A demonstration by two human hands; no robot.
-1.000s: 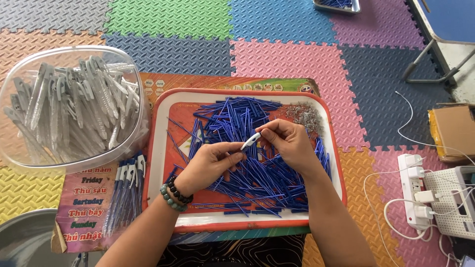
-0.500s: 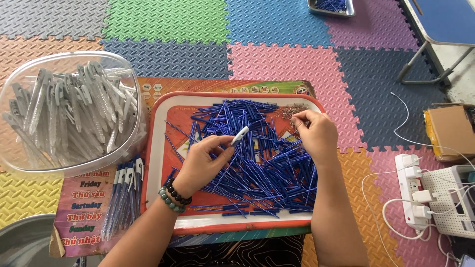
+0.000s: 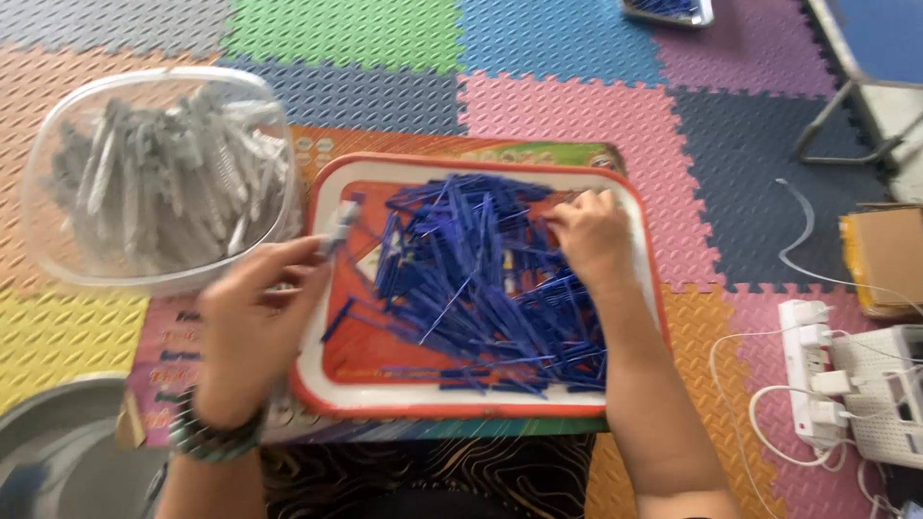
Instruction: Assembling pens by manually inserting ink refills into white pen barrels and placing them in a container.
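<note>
A red-rimmed white tray point(image 3: 635, 221) in front of me holds a heap of thin blue refills point(image 3: 481, 269). My left hand point(image 3: 255, 327), with a beaded bracelet at the wrist, pinches a grey pen piece point(image 3: 338, 225) over the tray's left rim, beside the clear plastic bowl point(image 3: 58, 259) filled with grey pen barrels point(image 3: 163, 183). My right hand point(image 3: 588, 235) rests fingers-down on the blue refills near the tray's far right side; whether it grips anything there is hidden.
Colourful foam mat tiles point(image 3: 577, 106) cover the floor. A printed sheet point(image 3: 163, 356) lies under the tray. A white power strip point(image 3: 812, 375) with cables and a white device point(image 3: 889, 394) sit at right, a cardboard box point(image 3: 885, 255) beyond. A metal basin point(image 3: 58, 452) is at lower left.
My left hand has carried the grey pen piece leftward from the tray's middle to its left rim near the bowl. My right hand has stayed over the refills at the tray's right.
</note>
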